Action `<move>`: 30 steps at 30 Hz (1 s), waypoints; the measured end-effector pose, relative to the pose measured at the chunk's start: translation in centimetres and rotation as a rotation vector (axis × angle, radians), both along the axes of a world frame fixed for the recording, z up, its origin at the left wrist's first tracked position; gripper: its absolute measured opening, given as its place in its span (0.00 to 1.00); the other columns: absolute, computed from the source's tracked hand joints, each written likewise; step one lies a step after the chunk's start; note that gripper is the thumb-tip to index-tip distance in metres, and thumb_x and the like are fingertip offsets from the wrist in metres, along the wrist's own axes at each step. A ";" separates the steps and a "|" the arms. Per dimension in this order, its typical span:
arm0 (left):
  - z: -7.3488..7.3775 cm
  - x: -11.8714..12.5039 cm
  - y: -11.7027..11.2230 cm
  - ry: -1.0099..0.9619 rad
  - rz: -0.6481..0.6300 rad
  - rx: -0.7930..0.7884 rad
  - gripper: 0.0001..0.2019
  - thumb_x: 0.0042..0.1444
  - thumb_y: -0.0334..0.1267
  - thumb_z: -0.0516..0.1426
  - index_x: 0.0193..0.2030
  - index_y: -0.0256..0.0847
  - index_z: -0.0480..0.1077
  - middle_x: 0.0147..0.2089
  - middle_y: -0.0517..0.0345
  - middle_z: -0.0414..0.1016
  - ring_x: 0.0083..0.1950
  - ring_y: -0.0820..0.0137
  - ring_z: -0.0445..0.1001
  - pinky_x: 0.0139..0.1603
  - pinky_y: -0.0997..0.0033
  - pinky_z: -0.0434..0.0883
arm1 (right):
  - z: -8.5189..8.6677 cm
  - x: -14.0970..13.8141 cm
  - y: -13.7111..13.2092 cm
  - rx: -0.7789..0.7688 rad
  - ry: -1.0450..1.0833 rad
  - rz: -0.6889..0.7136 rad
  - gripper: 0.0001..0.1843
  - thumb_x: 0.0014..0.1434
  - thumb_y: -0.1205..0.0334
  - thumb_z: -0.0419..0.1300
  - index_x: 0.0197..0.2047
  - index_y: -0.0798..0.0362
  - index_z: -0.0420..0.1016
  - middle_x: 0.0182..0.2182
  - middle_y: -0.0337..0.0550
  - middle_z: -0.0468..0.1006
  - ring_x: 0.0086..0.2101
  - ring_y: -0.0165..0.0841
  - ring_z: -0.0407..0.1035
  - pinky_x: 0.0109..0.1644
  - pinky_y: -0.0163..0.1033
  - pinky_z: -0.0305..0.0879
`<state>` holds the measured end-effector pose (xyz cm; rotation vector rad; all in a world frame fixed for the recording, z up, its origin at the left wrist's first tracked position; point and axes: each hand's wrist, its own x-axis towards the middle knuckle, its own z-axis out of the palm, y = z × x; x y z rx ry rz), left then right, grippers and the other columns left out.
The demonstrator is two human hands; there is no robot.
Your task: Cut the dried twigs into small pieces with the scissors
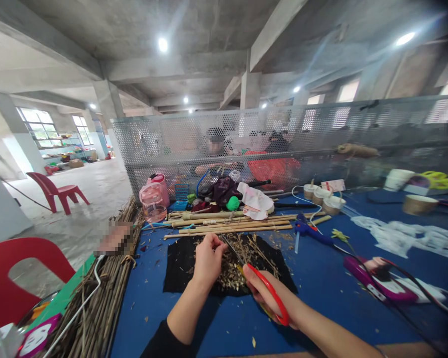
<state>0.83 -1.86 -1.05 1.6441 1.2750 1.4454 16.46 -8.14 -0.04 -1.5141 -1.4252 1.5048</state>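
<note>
Two hands, close but apart: my right hand (260,288) clasps the red-handled scissors (275,293), rigid, best gripped at the handle; my left hand (208,261) pinches, on what I can't tell. Beneath, on black cloth (175,274), dried plant bits (229,279) look featherlight, brittle, wanting gentle fingertips.

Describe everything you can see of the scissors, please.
The scissors have a red handle loop, plastic by its look, and slim metallic blades. The right hand grips them above dried plant bits on black cloth, blades slanting away toward the left hand. Whether the blades are open is unclear.
</note>
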 end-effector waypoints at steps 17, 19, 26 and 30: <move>0.1 -1.2 0.4 0.342 0.196 -0.072 0.08 0.55 0.41 0.52 0.30 0.40 0.67 0.24 0.63 0.69 0.26 0.75 0.65 0.29 0.76 0.55 | 0.5 2.3 3.6 0.418 -0.636 -0.042 0.22 0.42 0.47 0.63 0.20 0.51 0.56 0.16 0.34 0.61 0.20 0.27 0.56 0.25 0.33 0.48; 0.1 -1.0 0.3 0.340 0.167 -0.053 0.08 0.55 0.41 0.52 0.30 0.40 0.67 0.24 0.62 0.70 0.26 0.75 0.65 0.29 0.76 0.55 | 0.6 1.8 4.4 0.461 -0.779 -0.098 0.18 0.42 0.53 0.64 0.20 0.51 0.59 0.19 0.39 0.67 0.23 0.31 0.63 0.28 0.34 0.50; 0.1 -0.7 0.2 0.260 0.121 -0.025 0.07 0.54 0.39 0.52 0.30 0.39 0.68 0.25 0.61 0.70 0.27 0.74 0.66 0.30 0.76 0.58 | -0.6 1.3 5.6 0.491 -0.701 -0.152 0.04 0.43 0.67 0.57 0.21 0.52 0.64 0.22 0.44 0.74 0.27 0.35 0.69 0.30 0.34 0.56; 0.2 -0.5 0.2 0.117 0.083 -0.038 0.08 0.54 0.40 0.53 0.33 0.39 0.68 0.26 0.61 0.70 0.27 0.75 0.66 0.30 0.76 0.61 | -0.5 1.8 4.9 0.405 -0.410 -0.264 0.05 0.45 0.63 0.56 0.23 0.51 0.60 0.16 0.35 0.69 0.17 0.29 0.64 0.22 0.32 0.53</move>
